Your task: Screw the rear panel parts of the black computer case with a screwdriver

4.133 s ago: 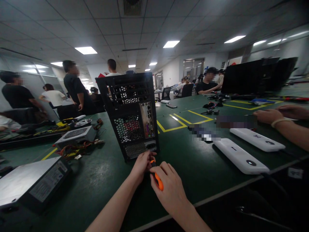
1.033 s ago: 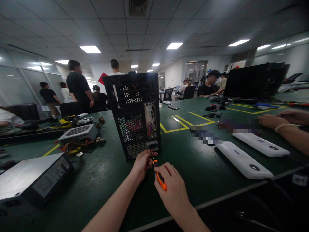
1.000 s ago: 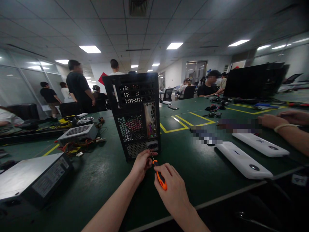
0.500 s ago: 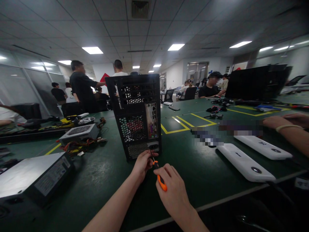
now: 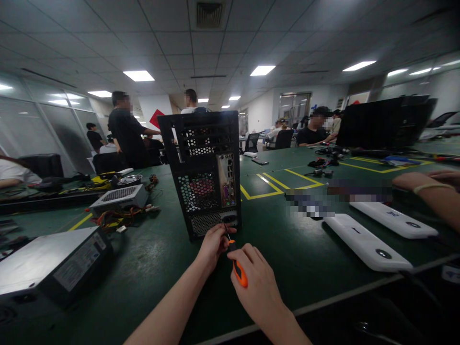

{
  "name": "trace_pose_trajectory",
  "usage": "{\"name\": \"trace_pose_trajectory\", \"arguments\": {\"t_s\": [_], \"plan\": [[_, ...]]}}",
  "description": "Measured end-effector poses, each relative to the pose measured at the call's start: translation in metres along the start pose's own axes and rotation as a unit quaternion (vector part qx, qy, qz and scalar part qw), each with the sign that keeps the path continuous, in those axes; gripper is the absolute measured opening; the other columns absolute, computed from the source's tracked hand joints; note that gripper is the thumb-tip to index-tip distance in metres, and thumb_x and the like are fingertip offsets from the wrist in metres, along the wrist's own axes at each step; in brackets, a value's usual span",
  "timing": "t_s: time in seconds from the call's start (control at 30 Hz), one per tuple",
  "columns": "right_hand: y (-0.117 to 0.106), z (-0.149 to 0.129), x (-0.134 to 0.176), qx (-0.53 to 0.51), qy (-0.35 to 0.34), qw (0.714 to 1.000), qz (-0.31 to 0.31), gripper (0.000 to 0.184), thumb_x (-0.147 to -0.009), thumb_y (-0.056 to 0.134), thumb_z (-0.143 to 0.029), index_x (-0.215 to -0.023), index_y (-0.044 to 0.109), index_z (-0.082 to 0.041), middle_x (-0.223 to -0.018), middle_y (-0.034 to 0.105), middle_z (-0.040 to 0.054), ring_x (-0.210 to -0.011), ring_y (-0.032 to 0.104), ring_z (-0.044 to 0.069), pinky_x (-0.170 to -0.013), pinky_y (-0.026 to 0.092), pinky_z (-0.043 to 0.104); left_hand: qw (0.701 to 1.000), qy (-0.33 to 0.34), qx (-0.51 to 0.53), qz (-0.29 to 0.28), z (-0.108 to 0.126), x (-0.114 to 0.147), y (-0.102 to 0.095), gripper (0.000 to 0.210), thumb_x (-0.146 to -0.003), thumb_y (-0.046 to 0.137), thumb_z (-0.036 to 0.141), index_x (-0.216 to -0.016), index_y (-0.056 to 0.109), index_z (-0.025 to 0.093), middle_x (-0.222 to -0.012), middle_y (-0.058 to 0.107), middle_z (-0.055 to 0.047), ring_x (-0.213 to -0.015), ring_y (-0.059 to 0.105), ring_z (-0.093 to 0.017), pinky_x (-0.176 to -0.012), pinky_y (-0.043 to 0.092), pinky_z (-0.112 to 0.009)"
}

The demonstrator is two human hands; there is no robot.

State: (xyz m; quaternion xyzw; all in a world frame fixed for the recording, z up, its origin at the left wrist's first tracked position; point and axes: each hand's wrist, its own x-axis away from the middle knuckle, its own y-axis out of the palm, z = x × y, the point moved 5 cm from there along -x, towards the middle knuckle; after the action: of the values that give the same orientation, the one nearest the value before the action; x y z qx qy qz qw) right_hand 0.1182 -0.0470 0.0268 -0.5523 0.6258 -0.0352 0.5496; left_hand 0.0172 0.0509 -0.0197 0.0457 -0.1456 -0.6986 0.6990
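A black computer case point(image 5: 178, 191) stands upright on the green table, its rear side with vent holes and ports facing me. My right hand point(image 5: 257, 282) is closed round the orange and black handle of a screwdriver point(image 5: 240, 274). Its thin shaft points up and away, toward the lower rear of the case by the power socket. My left hand point(image 5: 214, 244) is at the bottom of the case, fingers drawn together beside the shaft near its tip. Whatever sits between those fingers is too small and hidden to make out.
Left lie a large metal power supply point(image 5: 46, 258) and a smaller one point(image 5: 120, 199) with bundled cables. Two white power banks point(image 5: 366, 242) rest at right, near another person's arm point(image 5: 438, 191). Behind them is a black monitor point(image 5: 384, 124). Several people are in the background.
The screwdriver handle has turned slightly in my right hand, showing more black. My left hand stays at the case bottom. In the background, the standing person at left appears slightly farther right.
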Motion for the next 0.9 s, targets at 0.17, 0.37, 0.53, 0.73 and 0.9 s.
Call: {"name": "trace_pose_trajectory", "arguments": {"t_s": [0.17, 0.37, 0.53, 0.73, 0.9], "plan": [[0.0001, 0.0005, -0.0007, -0.026, 0.021, 0.999, -0.006, 0.023, -0.076, 0.047, -0.025, -0.098, 0.047, -0.019, -0.083, 0.055, 0.0044, -0.076, 0.054, 0.017, -0.066, 0.044, 0.030, 1.000, 0.005, 0.001, -0.008, 0.0014, 0.0019, 0.0010, 0.019, -0.066, 0.047, 0.017, -0.080, 0.058, 0.011, -0.080, 0.063, -0.007, -0.037, 0.038, -0.001, -0.035, 0.024, -0.016], [0.0030, 0.0018, 0.0014, -0.002, 0.006, 1.000, -0.006, 0.019, -0.070, 0.044, -0.008, -0.084, 0.051, -0.018, -0.078, 0.052, 0.0041, -0.073, 0.051, 0.017, -0.064, 0.042, 0.031, 1.000, 0.012, -0.019, -0.012, -0.0003, 0.0004, 0.0011, 0.020, -0.066, 0.047, 0.019, -0.081, 0.058, 0.011, -0.078, 0.062, -0.006, -0.036, 0.036, -0.001, -0.034, 0.021, -0.014], [-0.0023, 0.0005, -0.0010, -0.007, 0.002, 1.000, -0.004, 0.017, -0.071, 0.046, -0.011, -0.083, 0.053, -0.021, -0.078, 0.051, 0.0033, -0.074, 0.050, 0.017, -0.066, 0.041, 0.031, 1.000, 0.009, -0.018, -0.010, -0.0026, -0.0019, -0.0001, 0.022, -0.067, 0.046, 0.019, -0.085, 0.056, 0.012, -0.079, 0.062, -0.006, -0.038, 0.038, -0.002, -0.035, 0.025, -0.015], [-0.0015, 0.0039, -0.0004, 0.000, 0.015, 1.000, 0.021, 0.017, -0.078, 0.041, -0.019, -0.093, 0.050, -0.017, -0.076, 0.055, 0.0037, -0.068, 0.052, 0.016, -0.060, 0.042, 0.029, 1.000, 0.008, -0.020, -0.004, -0.0026, -0.0027, 0.0003, 0.022, -0.067, 0.046, 0.018, -0.085, 0.056, 0.011, -0.076, 0.061, -0.005, -0.038, 0.039, -0.002, -0.035, 0.025, -0.015], [0.0031, 0.0033, 0.0020, 0.068, 0.006, 0.997, 0.024, 0.014, -0.073, 0.043, -0.012, -0.079, 0.053, -0.019, -0.073, 0.053, 0.0039, -0.068, 0.051, 0.017, -0.060, 0.042, 0.031, 0.999, 0.020, -0.034, -0.006, -0.0037, -0.0044, -0.0003, 0.022, -0.066, 0.046, 0.018, -0.084, 0.057, 0.012, -0.078, 0.062, -0.005, -0.037, 0.038, -0.002, -0.035, 0.025, -0.015]]}}
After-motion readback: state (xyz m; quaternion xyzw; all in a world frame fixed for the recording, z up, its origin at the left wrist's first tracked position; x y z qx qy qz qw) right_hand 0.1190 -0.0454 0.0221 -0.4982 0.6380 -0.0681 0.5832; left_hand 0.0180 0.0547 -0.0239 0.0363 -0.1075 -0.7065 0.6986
